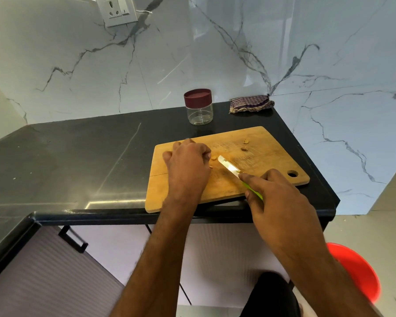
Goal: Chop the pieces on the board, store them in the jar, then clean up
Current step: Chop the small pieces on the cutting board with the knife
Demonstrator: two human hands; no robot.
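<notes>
A wooden cutting board [268, 161] lies on the black counter [78, 156], its near edge jutting past the counter's front. My left hand [188, 163] rests on the board with curled fingers that hold down a small tan piece [213, 158]. My right hand [277, 197] grips a green-handled knife [229, 167], forefinger along the spine, blade tip just right of that piece. Two more pieces [245, 145] lie farther back on the board. A clear jar with a maroon lid [198, 106], shut and seemingly with nothing inside, stands behind the board.
A folded striped cloth [252, 104] lies at the back right corner against the marble wall. A red bucket [357, 271] stands on the floor at the right. Cabinet fronts with a black handle [72, 239] sit below the counter. A wall socket [118, 10] is up left.
</notes>
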